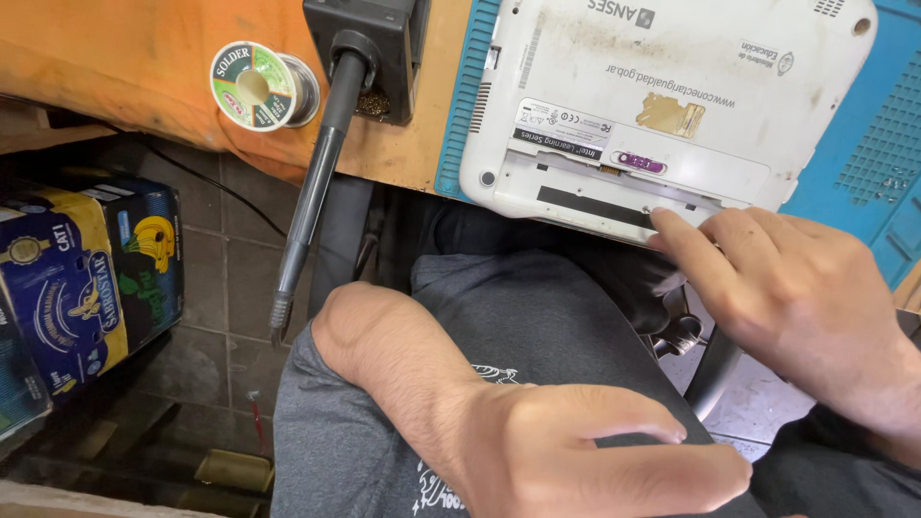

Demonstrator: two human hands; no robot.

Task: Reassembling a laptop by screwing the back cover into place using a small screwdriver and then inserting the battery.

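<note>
We see the right hand [796, 288], grip released, fingertip touching the white laptop's [662, 96] near edge; left hand [585, 451], below it, grasps nothing; solder spool [261, 84] lies far left of the laptop.

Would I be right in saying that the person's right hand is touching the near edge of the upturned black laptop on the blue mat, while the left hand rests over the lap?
Not quite: the laptop is white, not black, as the head view shows. The rest holds: the right hand touches its near edge on the blue mat, and the left hand rests over the lap.
</note>
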